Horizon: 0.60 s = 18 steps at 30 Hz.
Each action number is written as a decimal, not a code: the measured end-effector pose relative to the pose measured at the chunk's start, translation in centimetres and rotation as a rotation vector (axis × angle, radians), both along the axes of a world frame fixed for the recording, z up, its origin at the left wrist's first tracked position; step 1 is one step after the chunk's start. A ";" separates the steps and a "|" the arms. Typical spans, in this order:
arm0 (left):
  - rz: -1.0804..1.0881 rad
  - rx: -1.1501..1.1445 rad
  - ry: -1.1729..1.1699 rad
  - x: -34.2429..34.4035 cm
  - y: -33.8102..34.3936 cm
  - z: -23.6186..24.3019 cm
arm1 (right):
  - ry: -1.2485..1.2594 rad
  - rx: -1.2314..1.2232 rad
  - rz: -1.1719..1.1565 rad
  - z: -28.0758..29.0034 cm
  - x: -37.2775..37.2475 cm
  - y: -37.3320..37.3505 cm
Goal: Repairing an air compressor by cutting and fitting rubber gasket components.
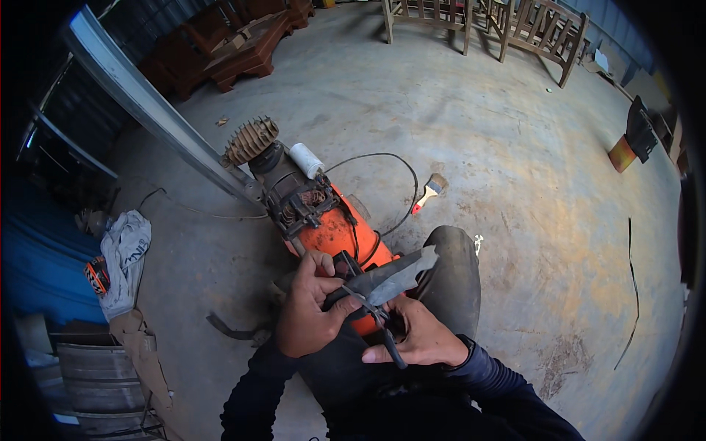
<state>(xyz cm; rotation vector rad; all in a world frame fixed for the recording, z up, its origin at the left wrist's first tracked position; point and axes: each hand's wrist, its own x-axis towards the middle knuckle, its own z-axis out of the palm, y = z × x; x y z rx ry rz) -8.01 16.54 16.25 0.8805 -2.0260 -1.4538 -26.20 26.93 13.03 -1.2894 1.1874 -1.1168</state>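
Observation:
An orange air compressor (pixel 327 234) with a finned metal head (pixel 251 140) and a white cylinder (pixel 306 161) stands before my knees. Over its near end, my left hand (pixel 312 309) is closed, its thumb and fingers pinching a dark, strip-like piece (pixel 340 295). My right hand (pixel 425 334) curls around a black-handled hand tool (pixel 393 348), whose metal part lies by my left thumb. The tool's exact kind is unclear. A dark flap with a torn light grey face (pixel 403 282) extends from between my hands toward my right knee. My right fingers are partly hidden.
A paintbrush (pixel 432 192) lies on the concrete floor, beside a looping black cable (pixel 414 176). A steel post (pixel 151 110) rises at left. A grey-white cloth bag (pixel 125 253) lies farther left. Wooden furniture (pixel 540 37) stands at the back; a thin black strip (pixel 634 294) lies right.

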 end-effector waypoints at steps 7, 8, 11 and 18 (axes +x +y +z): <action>-0.026 0.302 0.188 0.4 -0.1 0.8 | -0.051 0.262 0.138 0.2 -0.5 0.1; -0.026 0.304 0.188 0.5 -0.1 0.7 | -0.065 0.156 0.100 -0.1 -0.2 0.2; -0.109 0.149 -0.094 0.9 -0.1 0.6 | -0.093 -0.051 0.023 -0.3 0.2 0.5; -0.192 0.426 0.219 1.1 -0.6 2.1 | -0.230 0.186 0.180 -0.5 -0.3 0.8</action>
